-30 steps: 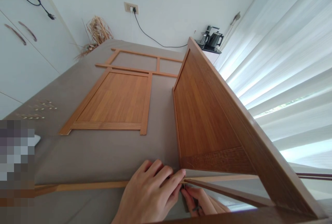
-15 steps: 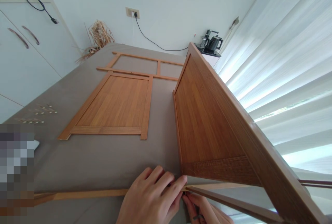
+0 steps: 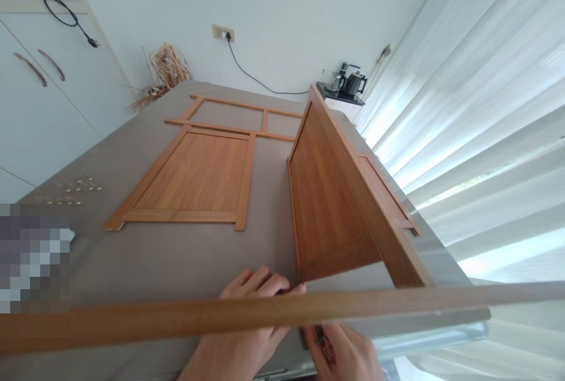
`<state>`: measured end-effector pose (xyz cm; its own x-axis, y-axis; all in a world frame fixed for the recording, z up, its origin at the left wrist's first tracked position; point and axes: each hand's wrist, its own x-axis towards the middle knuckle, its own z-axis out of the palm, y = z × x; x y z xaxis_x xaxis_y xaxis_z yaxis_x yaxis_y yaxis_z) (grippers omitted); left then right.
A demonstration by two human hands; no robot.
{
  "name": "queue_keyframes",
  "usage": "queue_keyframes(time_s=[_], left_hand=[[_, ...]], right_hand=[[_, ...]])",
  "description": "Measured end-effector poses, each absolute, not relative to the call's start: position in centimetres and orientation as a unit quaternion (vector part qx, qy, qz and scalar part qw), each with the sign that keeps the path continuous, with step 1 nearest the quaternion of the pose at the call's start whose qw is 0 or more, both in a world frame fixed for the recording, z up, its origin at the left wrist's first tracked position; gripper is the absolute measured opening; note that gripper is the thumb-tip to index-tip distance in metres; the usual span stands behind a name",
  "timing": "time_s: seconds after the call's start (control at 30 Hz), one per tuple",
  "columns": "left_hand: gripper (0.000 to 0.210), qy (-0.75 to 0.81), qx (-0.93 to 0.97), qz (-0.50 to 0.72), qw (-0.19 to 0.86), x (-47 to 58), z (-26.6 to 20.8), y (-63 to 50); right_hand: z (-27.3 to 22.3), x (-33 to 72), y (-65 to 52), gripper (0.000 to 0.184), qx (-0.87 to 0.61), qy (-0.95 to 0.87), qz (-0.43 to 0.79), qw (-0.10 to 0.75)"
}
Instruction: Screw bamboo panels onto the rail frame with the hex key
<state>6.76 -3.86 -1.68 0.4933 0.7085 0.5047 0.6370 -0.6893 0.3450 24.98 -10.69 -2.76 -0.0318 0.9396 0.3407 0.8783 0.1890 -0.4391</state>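
A wooden panel (image 3: 329, 210) stands on edge, its near end by my hands. Across the foreground runs a long wooden rail (image 3: 145, 319), passing in front of part of my left hand (image 3: 236, 350). The curled fingers of that hand grip woodwork at the panel's near lower corner; the exact contact is partly hidden. Below the rail, my right hand (image 3: 351, 354) pinches a small dark metal tool (image 3: 325, 343) close to the same corner. Its kind is too covered to name. Flat on the left lies another wooden panel (image 3: 192, 175).
An open wooden frame (image 3: 229, 129) lies toward the back of the grey-covered surface (image 3: 172, 263). Several small fittings (image 3: 82, 184) are at the left. A further panel (image 3: 388, 189) lies beyond the upright one. Kettles (image 3: 353, 83) stand by the curtain (image 3: 485, 104).
The foreground rail now crosses higher and nearer, in front of my left hand. The upright panel appears steeper, and the panel behind it has come into sight. Both hands stay at the corner.
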Motion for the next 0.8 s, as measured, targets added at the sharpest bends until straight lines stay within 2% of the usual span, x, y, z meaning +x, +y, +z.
queue_keyframes(time_s=[0.2, 0.5, 0.8], left_hand=[[0.029, 0.372, 0.884, 0.276, 0.068, 6.5, -0.3, -4.3], [0.022, 0.365, 0.882, 0.295, 0.036, 6.6, 0.0, -4.4], [0.022, 0.377, 0.885, 0.268, 0.053, 6.7, 0.0, -4.5]], right_hand=[[-1.3, 24.5, -10.3, 0.038, -0.613, -0.726, 0.078, 0.301], [-0.6, 24.5, -10.6, 0.036, -0.619, -0.725, 0.075, 0.292], [-1.9, 24.6, -10.6, 0.022, -0.649, -0.708, 0.093, 0.263]])
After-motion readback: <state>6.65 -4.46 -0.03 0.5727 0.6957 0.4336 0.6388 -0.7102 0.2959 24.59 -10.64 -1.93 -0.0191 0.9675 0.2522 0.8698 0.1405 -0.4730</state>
